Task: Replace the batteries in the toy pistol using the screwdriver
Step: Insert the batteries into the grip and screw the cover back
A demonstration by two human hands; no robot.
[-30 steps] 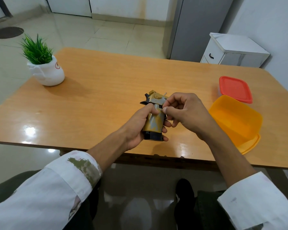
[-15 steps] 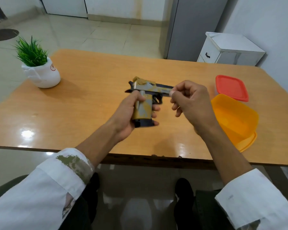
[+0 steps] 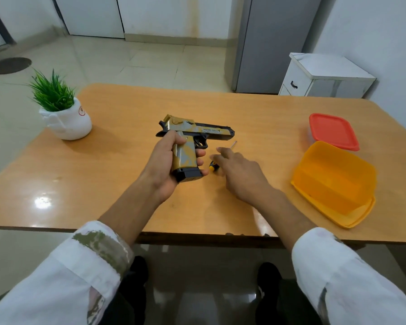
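Since half a second ago the right hand (image 3: 240,171) has dropped from beside the barrel to just above the counter (image 3: 117,165), its fingers (image 3: 220,152) now loosely spread and holding nothing — it hovers over the screwdriver (image 3: 214,165), which lies on the wood with its yellow-and-black handle peeking out at the palm's left and its thin shaft tip beyond the fingertips. The left hand (image 3: 167,165) is wrapped firmly round the grip of the toy pistol (image 3: 197,131), barrel pointing right, held up over the counter's middle. To the right sit an open orange container (image 3: 333,181) and, behind it, a red-lidded box (image 3: 333,131); a potted plant (image 3: 61,109) stands far left, well apart.
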